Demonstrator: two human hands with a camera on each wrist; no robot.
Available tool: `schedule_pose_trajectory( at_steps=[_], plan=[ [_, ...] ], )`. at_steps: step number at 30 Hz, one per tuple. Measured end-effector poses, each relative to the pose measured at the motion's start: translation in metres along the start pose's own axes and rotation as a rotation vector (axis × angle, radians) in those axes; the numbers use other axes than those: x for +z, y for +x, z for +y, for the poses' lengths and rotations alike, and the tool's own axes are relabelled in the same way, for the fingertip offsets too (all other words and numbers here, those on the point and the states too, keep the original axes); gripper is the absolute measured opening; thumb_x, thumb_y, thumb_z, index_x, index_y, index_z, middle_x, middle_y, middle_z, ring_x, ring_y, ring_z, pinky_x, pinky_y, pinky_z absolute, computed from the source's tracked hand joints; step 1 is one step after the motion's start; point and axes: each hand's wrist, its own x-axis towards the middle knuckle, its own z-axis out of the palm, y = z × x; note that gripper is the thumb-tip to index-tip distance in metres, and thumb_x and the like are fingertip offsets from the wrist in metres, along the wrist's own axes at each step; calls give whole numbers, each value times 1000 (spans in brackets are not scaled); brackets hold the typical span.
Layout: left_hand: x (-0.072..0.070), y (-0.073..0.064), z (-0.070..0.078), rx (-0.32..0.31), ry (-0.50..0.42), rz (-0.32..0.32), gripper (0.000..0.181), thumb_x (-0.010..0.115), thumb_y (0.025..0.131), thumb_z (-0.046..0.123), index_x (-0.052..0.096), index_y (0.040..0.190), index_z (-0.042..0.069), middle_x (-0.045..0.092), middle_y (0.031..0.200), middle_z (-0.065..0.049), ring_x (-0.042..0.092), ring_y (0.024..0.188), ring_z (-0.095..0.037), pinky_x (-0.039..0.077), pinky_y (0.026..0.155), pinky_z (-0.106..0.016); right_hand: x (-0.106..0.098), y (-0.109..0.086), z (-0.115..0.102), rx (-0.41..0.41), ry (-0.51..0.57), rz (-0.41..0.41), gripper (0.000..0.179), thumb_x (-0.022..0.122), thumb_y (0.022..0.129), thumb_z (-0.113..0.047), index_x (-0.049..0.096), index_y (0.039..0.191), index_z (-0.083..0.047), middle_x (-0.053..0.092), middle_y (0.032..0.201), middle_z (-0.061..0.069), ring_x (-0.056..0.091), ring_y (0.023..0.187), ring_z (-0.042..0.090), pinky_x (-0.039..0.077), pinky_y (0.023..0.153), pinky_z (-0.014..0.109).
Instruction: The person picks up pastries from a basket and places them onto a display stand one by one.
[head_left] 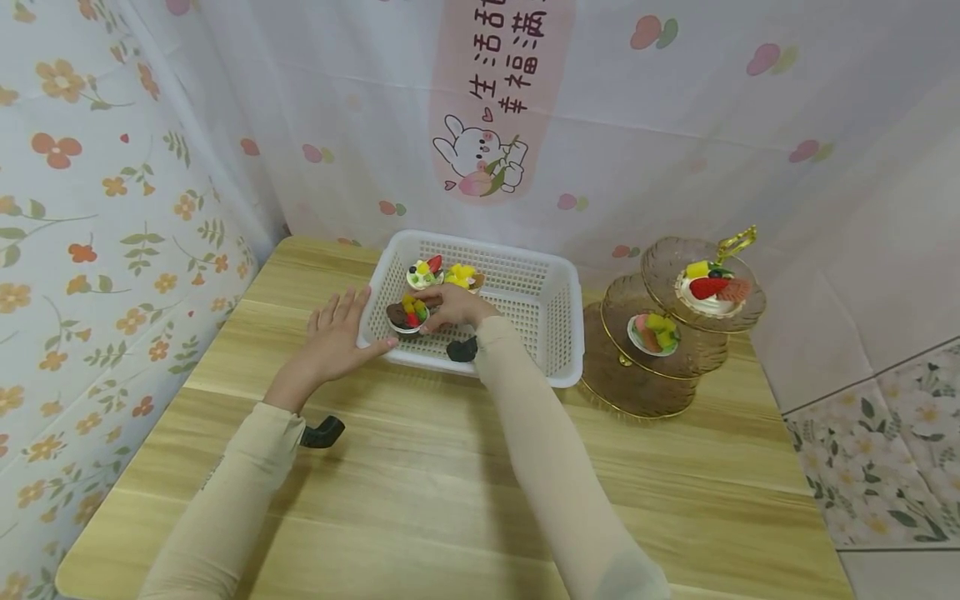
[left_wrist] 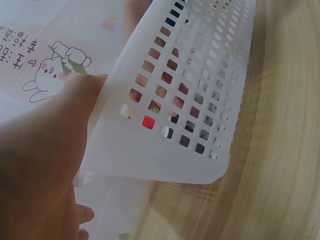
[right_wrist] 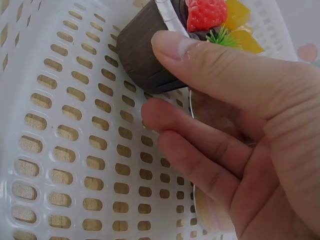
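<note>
In the head view a white perforated basket (head_left: 558, 333) stands at the table's back. My right hand (head_left: 459, 305) reaches over its front side and pinches a chocolate cupcake (head_left: 400, 316) topped with fruit. The right wrist view shows the thumb (right_wrist: 172, 46) pressed on its dark wrapper, with two other fingers loosely bent below; the index finger is mostly hidden. Fingers extended, my left hand (head_left: 334, 340) rests against the basket's left end, its thumb by the front left corner. Behind the held cupcake sit a cream cupcake with strawberry (head_left: 425, 273) and a yellow-topped cupcake (head_left: 463, 277).
Right of the basket stands a tiered brown cake stand (head_left: 675, 379) with a gold handle. A strawberry cream tart (head_left: 712, 292) sits on its top tier, another fruit cupcake (head_left: 653, 334) on the tier below. Printed cloth (head_left: 337, 100) hangs behind the wooden table (head_left: 420, 475).
</note>
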Motion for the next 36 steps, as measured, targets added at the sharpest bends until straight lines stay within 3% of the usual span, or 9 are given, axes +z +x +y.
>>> schedule_pose_trajectory(
  at_steps=[3,12,20,28,31,36],
  plan=[
    [0,0,0,-3,5,0,103,47,90,72,-2,161,15,1,166,-25,-2,151,-52,0,116,-73,1,-2,-4,23,36,-9,70,79,83,-11,50,146,-22,52,150,5,57,129,21,56,94,37],
    [1,0,-1,4,15,13,103,47,90,72,1,161,14,3,166,-25,1,151,-53,2,116,-73,-1,-15,-20,65,116,-61,73,78,82,-3,49,147,-17,47,154,7,51,137,25,55,98,40],
    [-1,-1,0,-3,10,-4,104,50,90,71,0,161,13,1,166,-25,-1,152,-51,2,116,-73,1,-8,-13,46,113,-31,74,82,80,-10,49,146,-15,54,148,8,71,103,33,57,93,44],
    [-3,-1,4,-22,22,-34,113,55,85,73,-2,160,12,-2,166,-25,-2,152,-51,3,116,-74,-11,-10,-8,-62,60,55,74,83,80,-22,50,146,-12,62,136,15,72,82,37,60,79,45],
    [-3,-3,4,-24,11,-26,114,55,84,74,-2,160,11,-1,166,-26,-2,152,-51,3,115,-75,-15,-17,-11,-84,65,108,76,85,78,-25,51,145,-11,64,131,14,70,76,37,60,79,49],
    [-1,-4,6,-20,-10,-13,115,54,85,75,-3,160,9,-2,166,-26,-3,151,-52,2,115,-76,-21,-34,-17,-116,97,211,71,86,77,-28,56,140,-12,60,137,10,65,71,31,59,82,53]
  ],
)
